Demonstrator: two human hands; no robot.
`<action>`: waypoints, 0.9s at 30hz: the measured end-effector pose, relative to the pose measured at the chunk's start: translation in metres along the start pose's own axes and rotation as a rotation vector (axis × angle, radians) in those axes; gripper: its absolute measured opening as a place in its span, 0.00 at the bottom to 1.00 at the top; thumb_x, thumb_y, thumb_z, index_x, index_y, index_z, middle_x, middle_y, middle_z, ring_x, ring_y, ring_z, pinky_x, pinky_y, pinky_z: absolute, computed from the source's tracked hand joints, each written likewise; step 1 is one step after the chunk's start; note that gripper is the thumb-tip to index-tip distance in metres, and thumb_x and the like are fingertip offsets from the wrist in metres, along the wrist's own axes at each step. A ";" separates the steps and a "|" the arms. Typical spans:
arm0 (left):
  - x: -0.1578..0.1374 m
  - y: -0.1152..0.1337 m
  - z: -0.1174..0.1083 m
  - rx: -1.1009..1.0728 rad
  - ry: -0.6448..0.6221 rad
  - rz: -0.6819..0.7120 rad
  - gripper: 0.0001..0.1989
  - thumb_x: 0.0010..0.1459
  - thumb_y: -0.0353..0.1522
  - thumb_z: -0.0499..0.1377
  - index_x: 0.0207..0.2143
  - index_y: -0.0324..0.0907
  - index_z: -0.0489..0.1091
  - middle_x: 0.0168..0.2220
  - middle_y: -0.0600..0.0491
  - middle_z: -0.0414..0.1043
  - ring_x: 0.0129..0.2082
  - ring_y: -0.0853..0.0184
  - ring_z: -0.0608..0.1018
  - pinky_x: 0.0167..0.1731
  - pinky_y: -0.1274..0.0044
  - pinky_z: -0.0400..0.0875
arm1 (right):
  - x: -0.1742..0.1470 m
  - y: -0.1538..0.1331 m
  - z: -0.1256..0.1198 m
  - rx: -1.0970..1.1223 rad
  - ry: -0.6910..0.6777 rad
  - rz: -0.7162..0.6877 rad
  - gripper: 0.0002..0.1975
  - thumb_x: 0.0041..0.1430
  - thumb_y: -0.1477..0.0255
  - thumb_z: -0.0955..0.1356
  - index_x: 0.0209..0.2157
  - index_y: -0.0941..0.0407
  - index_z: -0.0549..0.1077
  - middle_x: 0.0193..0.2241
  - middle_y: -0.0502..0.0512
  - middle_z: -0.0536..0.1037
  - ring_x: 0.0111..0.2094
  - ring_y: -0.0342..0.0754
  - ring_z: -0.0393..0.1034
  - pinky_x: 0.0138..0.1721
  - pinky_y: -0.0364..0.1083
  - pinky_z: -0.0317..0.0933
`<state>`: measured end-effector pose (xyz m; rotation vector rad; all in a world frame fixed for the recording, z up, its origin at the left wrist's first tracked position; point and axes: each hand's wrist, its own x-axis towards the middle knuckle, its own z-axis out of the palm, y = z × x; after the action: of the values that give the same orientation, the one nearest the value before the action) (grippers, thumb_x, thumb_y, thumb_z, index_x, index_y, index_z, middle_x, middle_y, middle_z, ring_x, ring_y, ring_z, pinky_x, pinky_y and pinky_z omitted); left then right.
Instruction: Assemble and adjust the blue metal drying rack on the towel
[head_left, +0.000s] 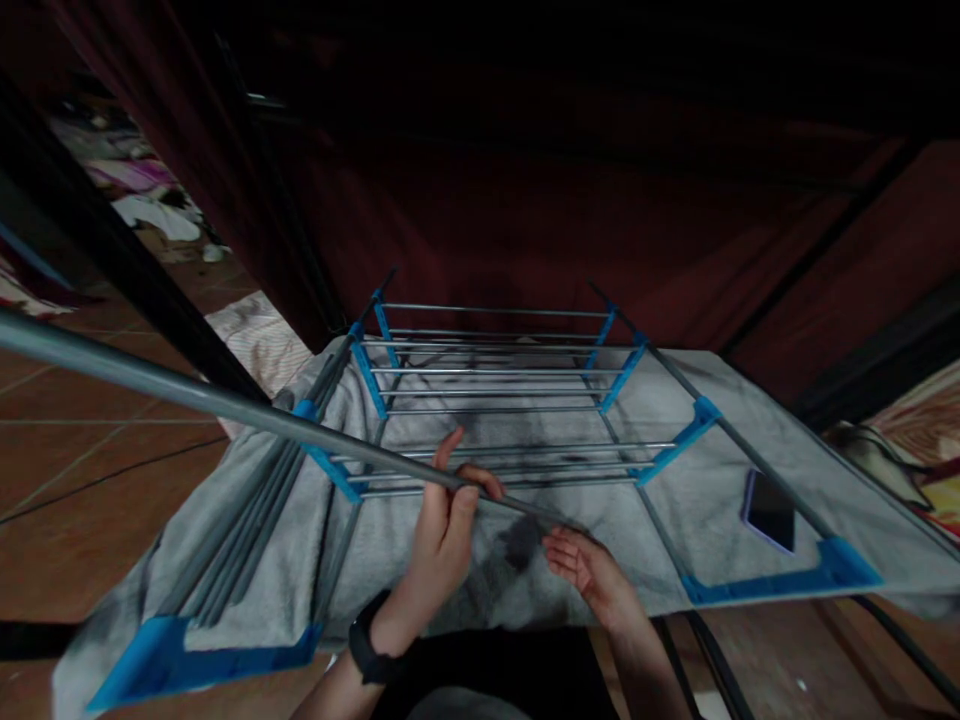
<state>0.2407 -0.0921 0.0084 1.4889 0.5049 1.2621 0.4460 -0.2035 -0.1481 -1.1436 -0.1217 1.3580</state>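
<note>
My left hand (pixel 444 520), with a black watch on its wrist, is closed on a long grey metal tube (pixel 322 435) that slants from the upper left down toward the right. Palm partly up and fingers loosely extended, my right hand (pixel 585 568) is at the tube's lower end; whether it touches the tube is hard to tell. Beyond both hands stands a partly built rack (pixel 495 372) of grey rods and blue plastic brackets. Its near blue brackets are at the left (pixel 225 662) and right (pixel 780 580).
Several loose grey tubes (pixel 259 520) lie on the left of the light grey cloth (pixel 397 590). A phone (pixel 769 510) rests at the right. Dark red curtains (pixel 480 220) hang behind. Cloth items (pixel 157 200) are heaped on the tiled floor at the far left.
</note>
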 end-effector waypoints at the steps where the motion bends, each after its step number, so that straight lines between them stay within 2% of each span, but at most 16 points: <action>1: 0.004 0.003 -0.001 0.015 0.015 0.025 0.25 0.72 0.38 0.50 0.68 0.47 0.51 0.33 0.57 0.75 0.36 0.66 0.78 0.45 0.68 0.71 | -0.002 0.000 0.002 -0.026 -0.015 -0.015 0.18 0.47 0.62 0.79 0.37 0.57 0.80 0.38 0.62 0.84 0.34 0.52 0.80 0.37 0.49 0.74; 6: 0.020 0.014 -0.009 0.148 0.061 0.134 0.22 0.72 0.36 0.50 0.66 0.47 0.57 0.28 0.60 0.70 0.28 0.69 0.73 0.36 0.74 0.69 | -0.002 -0.002 0.004 -0.021 0.010 -0.093 0.15 0.46 0.64 0.79 0.34 0.55 0.79 0.34 0.58 0.83 0.33 0.50 0.78 0.37 0.48 0.72; 11: 0.023 0.018 -0.014 0.359 0.014 0.072 0.20 0.69 0.38 0.53 0.60 0.43 0.68 0.27 0.58 0.68 0.25 0.69 0.70 0.30 0.76 0.68 | 0.000 -0.004 -0.002 0.070 0.054 -0.162 0.14 0.47 0.65 0.79 0.36 0.54 0.79 0.36 0.57 0.83 0.38 0.51 0.78 0.42 0.48 0.72; 13: 0.021 0.016 -0.013 0.429 -0.011 0.048 0.19 0.67 0.38 0.55 0.58 0.44 0.71 0.31 0.55 0.74 0.28 0.67 0.74 0.32 0.75 0.71 | 0.000 -0.006 -0.005 0.087 0.067 -0.177 0.15 0.46 0.64 0.79 0.36 0.54 0.79 0.36 0.57 0.83 0.38 0.50 0.78 0.43 0.48 0.71; 15: 0.018 0.012 -0.012 0.480 -0.055 0.054 0.18 0.66 0.38 0.57 0.55 0.45 0.74 0.38 0.51 0.79 0.34 0.63 0.79 0.40 0.72 0.75 | 0.000 -0.007 -0.007 0.093 0.086 -0.188 0.17 0.45 0.63 0.80 0.36 0.54 0.79 0.36 0.57 0.83 0.38 0.50 0.78 0.44 0.48 0.71; 19: 0.015 0.000 -0.008 0.496 -0.192 0.099 0.17 0.66 0.37 0.57 0.55 0.48 0.76 0.49 0.49 0.81 0.47 0.58 0.81 0.51 0.68 0.75 | 0.000 -0.009 -0.009 0.089 0.107 -0.195 0.19 0.44 0.61 0.81 0.36 0.54 0.78 0.36 0.57 0.83 0.39 0.50 0.78 0.46 0.49 0.70; 23: 0.011 -0.015 -0.005 0.542 -0.335 0.173 0.19 0.67 0.34 0.57 0.59 0.51 0.73 0.53 0.50 0.80 0.51 0.59 0.81 0.52 0.70 0.75 | 0.001 -0.012 -0.010 0.103 0.131 -0.193 0.17 0.45 0.63 0.80 0.36 0.55 0.78 0.35 0.56 0.83 0.38 0.49 0.78 0.46 0.48 0.70; 27: 0.004 -0.035 -0.006 0.686 -0.426 0.261 0.20 0.69 0.33 0.55 0.61 0.51 0.70 0.53 0.50 0.80 0.48 0.62 0.83 0.49 0.72 0.77 | 0.003 -0.014 -0.012 0.111 0.145 -0.191 0.18 0.43 0.64 0.80 0.36 0.55 0.79 0.35 0.56 0.83 0.38 0.49 0.78 0.46 0.48 0.69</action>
<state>0.2473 -0.0739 -0.0219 2.3979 0.4893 0.9519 0.4643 -0.2048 -0.1459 -1.1040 -0.0487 1.0969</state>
